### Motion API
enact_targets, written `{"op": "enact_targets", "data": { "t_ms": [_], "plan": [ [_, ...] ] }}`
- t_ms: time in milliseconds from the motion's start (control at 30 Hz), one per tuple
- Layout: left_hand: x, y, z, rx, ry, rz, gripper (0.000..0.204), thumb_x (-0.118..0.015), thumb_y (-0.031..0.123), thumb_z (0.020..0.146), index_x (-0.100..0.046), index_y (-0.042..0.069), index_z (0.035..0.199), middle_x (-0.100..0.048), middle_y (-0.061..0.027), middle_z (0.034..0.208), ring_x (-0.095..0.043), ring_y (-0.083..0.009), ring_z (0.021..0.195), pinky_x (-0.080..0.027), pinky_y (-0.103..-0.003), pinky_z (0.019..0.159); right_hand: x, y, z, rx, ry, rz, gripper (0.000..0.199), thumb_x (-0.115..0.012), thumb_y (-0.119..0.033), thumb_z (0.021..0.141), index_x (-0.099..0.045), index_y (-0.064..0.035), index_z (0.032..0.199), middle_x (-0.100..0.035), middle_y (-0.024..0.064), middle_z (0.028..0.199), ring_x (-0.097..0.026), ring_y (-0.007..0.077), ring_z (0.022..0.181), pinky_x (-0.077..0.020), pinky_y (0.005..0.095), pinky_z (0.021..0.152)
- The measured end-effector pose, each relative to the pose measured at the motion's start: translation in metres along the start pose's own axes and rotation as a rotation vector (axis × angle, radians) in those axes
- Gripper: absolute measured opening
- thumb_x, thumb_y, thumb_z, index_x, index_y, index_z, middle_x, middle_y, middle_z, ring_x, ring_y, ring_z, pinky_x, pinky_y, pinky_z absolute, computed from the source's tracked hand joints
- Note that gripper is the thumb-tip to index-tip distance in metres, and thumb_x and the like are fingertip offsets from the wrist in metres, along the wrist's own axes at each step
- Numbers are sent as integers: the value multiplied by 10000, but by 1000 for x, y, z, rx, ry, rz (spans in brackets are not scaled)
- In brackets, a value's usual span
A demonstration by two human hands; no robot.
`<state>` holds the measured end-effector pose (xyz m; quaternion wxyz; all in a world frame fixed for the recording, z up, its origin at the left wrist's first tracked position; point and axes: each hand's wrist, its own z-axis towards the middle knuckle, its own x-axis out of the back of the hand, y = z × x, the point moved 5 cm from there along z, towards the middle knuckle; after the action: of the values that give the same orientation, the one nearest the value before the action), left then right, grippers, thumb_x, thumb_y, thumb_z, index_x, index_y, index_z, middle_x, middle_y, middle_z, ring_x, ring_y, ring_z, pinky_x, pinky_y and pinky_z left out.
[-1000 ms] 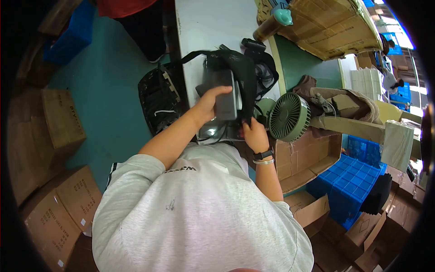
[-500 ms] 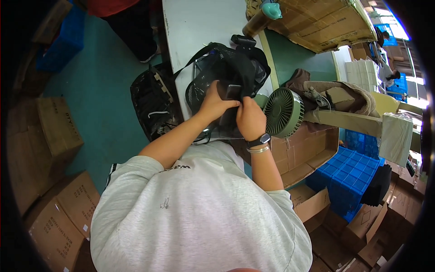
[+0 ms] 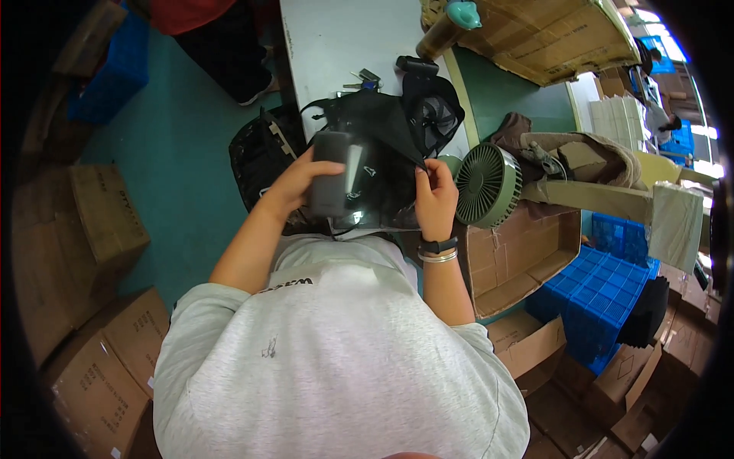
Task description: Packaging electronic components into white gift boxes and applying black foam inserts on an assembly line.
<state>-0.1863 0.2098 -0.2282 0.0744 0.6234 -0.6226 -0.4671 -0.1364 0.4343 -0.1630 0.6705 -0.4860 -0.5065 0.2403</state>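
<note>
My left hand (image 3: 300, 182) is closed around a flat dark grey phone-sized slab (image 3: 329, 164), its thumb across the face. The slab is over the left part of a black bag (image 3: 378, 122) with a glossy front. At the bag's right edge, my right hand (image 3: 436, 200) pinches the black material between thumb and fingers. A dark watch and light bangles are on that wrist. The bag lies at the near end of the white table (image 3: 325, 38). What is inside it cannot be seen.
Beyond the bag lie keys (image 3: 368, 80) and a black mesh-lined item (image 3: 436, 118). A green fan (image 3: 488, 186) stands by my right hand. A lidded bottle (image 3: 451, 30) is farther off. Cartons (image 3: 107, 206) and a blue crate (image 3: 585, 291) flank me. A person (image 3: 218, 46) stands at the far left.
My left hand has moved left and nearer with the dark slab, which now shows almost whole. My right hand has shifted slightly right. The bag's dark material has shifted, and the keys now show.
</note>
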Motion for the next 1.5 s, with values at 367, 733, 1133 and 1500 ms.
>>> {"op": "enact_targets", "data": {
  "t_ms": [367,733,1133,1500],
  "plan": [
    [-44,-65,43,-25,-556,-989,693,-633,421,650,-497,64,1228,-571,-178,1153,-592,-363,982,-474,-580,830,5,-40,-4,344,313,-165,285,-638,-59,791,-498,5,1031,-508,104,765,-493,209,680,-410,336,602],
    [-87,-42,30,-125,-636,-750,947,-692,398,615,-269,101,1409,-456,-148,1317,-498,-293,1166,-399,-424,995,-16,-36,-35,85,-189,-62,1202,-887,-294,502,-132,36,1378,-446,204,1235,-467,274,1133,-382,356,971],
    [-48,-37,9,-313,-36,155,633,-701,260,765,-428,31,1288,-537,-107,1176,-508,-224,1098,-390,-323,949,-28,10,-23,-217,-423,339,1039,-801,-157,602,-156,49,1390,-439,177,1262,-481,255,1120,-393,346,954],
    [4,-38,16,-90,354,393,300,-644,193,826,-547,-23,1011,-604,-81,748,-561,-187,499,-482,-299,482,-15,-8,2,131,-138,-232,1042,-789,-173,598,-148,11,1400,-364,205,1294,-476,339,1115,-407,358,947]
  ]
}}
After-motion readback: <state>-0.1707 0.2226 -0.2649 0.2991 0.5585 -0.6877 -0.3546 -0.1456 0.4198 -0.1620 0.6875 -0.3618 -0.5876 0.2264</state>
